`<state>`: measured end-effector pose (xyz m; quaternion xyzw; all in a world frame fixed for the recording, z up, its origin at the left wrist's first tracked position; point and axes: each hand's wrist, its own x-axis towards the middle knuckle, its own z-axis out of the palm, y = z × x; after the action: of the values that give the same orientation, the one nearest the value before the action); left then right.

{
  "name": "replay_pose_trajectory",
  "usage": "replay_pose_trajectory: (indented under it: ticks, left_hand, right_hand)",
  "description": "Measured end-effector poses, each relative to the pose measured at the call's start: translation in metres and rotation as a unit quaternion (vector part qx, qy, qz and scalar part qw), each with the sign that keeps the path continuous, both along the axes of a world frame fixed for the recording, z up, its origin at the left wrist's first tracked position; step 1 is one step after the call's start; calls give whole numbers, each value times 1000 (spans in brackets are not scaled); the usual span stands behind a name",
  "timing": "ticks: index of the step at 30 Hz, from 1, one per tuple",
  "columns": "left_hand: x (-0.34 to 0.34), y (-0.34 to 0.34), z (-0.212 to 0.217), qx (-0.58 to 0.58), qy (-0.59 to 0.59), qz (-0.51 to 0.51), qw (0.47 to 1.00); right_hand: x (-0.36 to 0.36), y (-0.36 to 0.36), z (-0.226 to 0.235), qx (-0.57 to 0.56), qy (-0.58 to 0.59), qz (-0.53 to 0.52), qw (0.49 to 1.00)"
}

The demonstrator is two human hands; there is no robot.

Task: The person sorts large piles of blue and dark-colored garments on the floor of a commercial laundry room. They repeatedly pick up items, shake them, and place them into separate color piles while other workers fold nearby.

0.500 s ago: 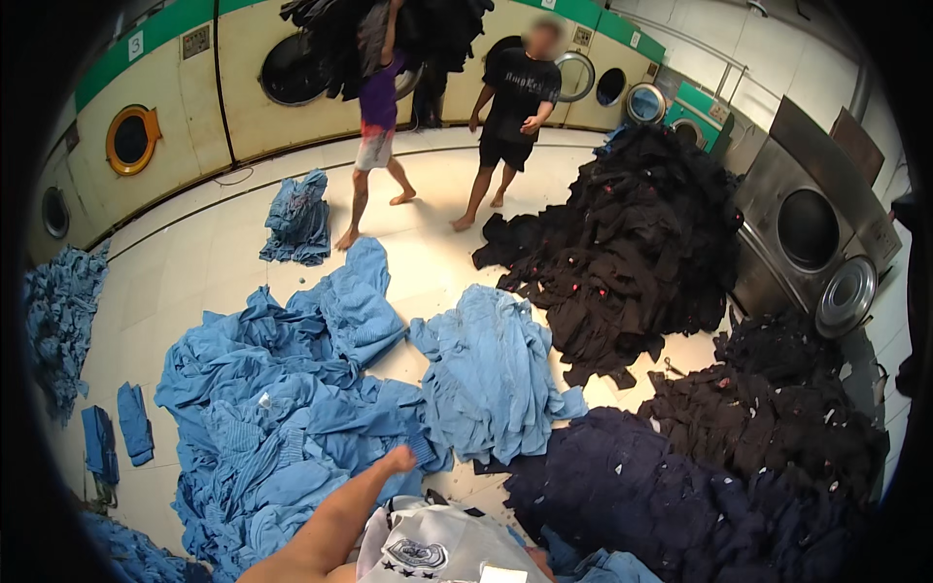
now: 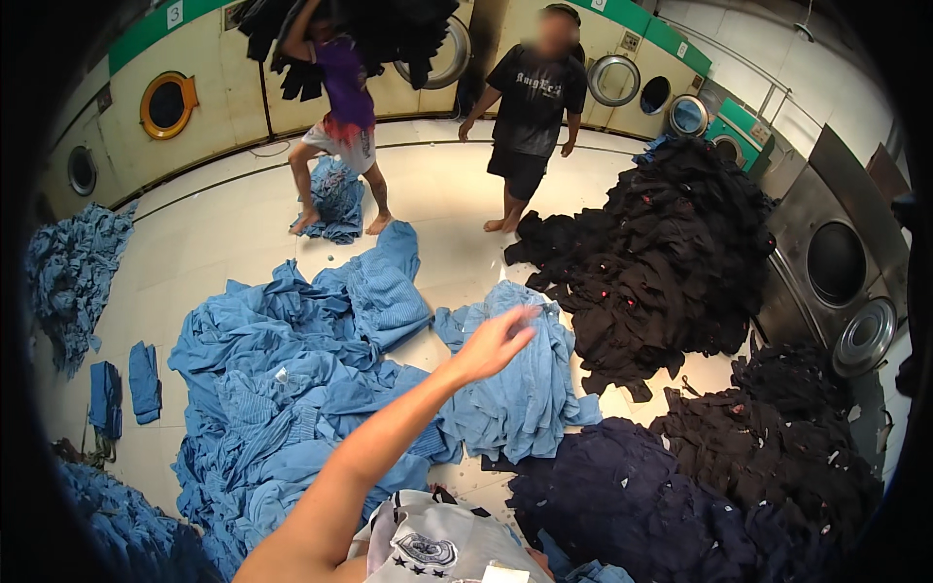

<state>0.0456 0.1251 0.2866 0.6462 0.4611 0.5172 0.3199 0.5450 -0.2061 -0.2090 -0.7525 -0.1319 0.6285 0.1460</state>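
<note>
blue pile (image 2: pixel 515 408), beneath loosely open left hand (image 2: pixel 493 348), drag carelessly and risk mixing into navy heap (image 2: pixel 622 486) at near right, because of close-lying edges.

The left hand (image 2: pixel 498 342), lower down earlier, now reaches out above the pale blue pile (image 2: pixel 520 413). The purple-shirted person (image 2: pixel 348 95) (dark load (image 2: pixel 389 39) and all) now stands by the small blue heap (image 2: pixel 336 202); the black-shirted person's (image 2: pixel 530 105) bent arm now hangs down.
</note>
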Motion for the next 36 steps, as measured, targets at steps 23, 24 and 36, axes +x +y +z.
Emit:
replay_pose_trajectory:
  ticks: [23, 24, 36]
  left_hand:
    - [-69, -395, -403, -672, 101, 167, 715]
    - [-61, -372, -404, -638, 69, 185, 744]
    - [-68, -382, -388, -592, 46, 287, 752]
  right_hand:
    - [-70, 126, 90, 16, -19, 136, 990]
    - [-79, 133, 95, 19, -25, 151, 988]
    - [-120, 159, 155, 72, -72, 311, 945]
